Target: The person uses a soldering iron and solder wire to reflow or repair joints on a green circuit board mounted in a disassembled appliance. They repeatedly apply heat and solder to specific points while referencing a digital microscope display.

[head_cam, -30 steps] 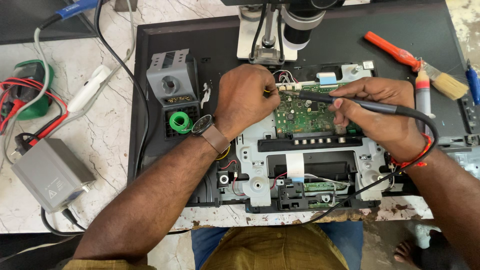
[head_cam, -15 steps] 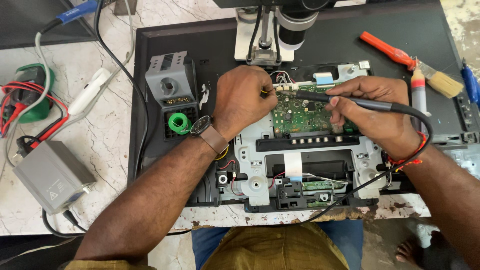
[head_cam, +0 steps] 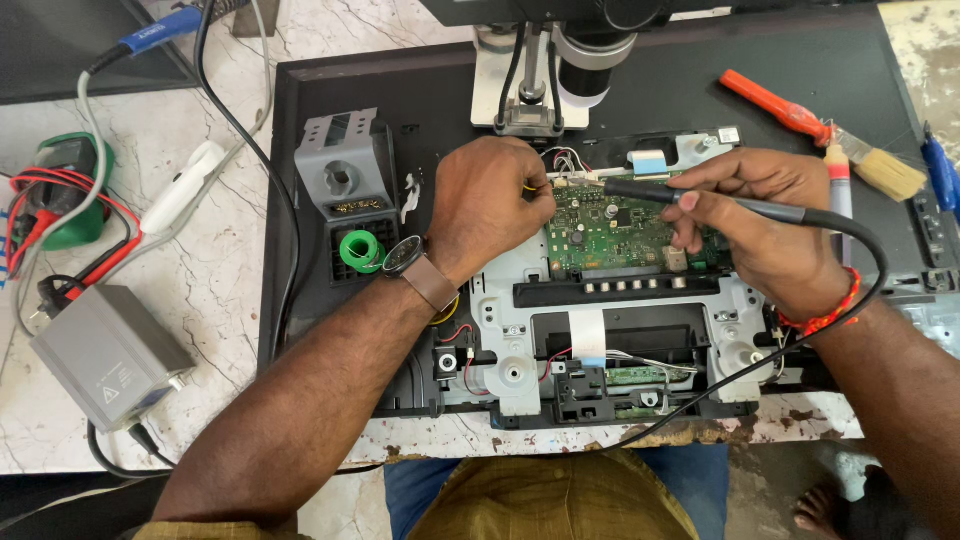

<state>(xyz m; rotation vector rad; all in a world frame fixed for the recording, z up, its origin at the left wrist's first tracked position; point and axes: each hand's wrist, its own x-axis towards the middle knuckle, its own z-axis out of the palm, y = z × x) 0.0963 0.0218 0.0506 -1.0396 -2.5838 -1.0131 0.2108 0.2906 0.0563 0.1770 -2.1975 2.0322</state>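
My right hand (head_cam: pixel 760 225) grips a black soldering iron (head_cam: pixel 660 194) like a pen, its tip pointing left onto the top left edge of a green circuit board (head_cam: pixel 620 232). My left hand (head_cam: pixel 490 205), a watch on its wrist, pinches something thin and yellowish (head_cam: pixel 530 187) right at the iron's tip, by a small white wire connector (head_cam: pixel 562 160). The board is mounted in a grey metal chassis (head_cam: pixel 600 330) that lies on a black mat (head_cam: pixel 400 90). The iron's black cable (head_cam: pixel 860 280) loops around my right wrist.
A microscope column (head_cam: pixel 560 60) stands just behind the board. A grey iron stand (head_cam: pixel 345 185) and a green solder spool (head_cam: pixel 360 250) sit left of my left hand. A grey power box (head_cam: pixel 105 355) and wires lie far left; an orange-handled brush (head_cam: pixel 830 130) lies at the right.
Both hands stay at the same spot on the board; the iron tip and the left fingers hold their positions. Only the view has shifted slightly.
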